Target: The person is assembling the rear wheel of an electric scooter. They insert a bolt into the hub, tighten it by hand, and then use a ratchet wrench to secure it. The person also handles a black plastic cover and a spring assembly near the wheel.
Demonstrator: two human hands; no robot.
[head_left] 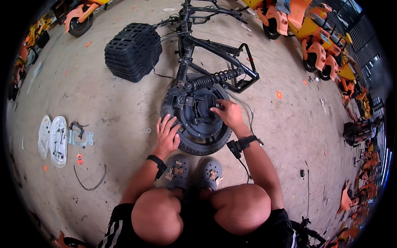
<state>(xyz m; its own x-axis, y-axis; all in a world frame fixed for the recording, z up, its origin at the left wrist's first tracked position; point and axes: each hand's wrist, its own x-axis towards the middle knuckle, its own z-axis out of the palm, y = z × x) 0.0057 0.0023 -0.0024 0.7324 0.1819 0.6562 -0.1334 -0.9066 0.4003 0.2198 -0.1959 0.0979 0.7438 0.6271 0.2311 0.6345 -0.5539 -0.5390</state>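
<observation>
Between my feet and a black scooter frame (213,49) lies a wheel with a black tire (201,149) and a dark hub (197,108). A coil-spring shock absorber (215,79) runs above the hub. My left hand (167,134) rests open on the tire's left side, fingers spread. At the right part of the hub, my right hand (230,113) has its thumb and fingers pinched by a small part; what they grip is too small to make out. Both wrists wear black straps, and a cable hangs from the right one.
A stack of black plastic crates (133,53) stands left of the frame. Farther left lie a pale tray (58,155) with small hardware, a metal bracket (87,139) and a curved cable (92,189). Orange and yellow scooters (295,22) line the right side.
</observation>
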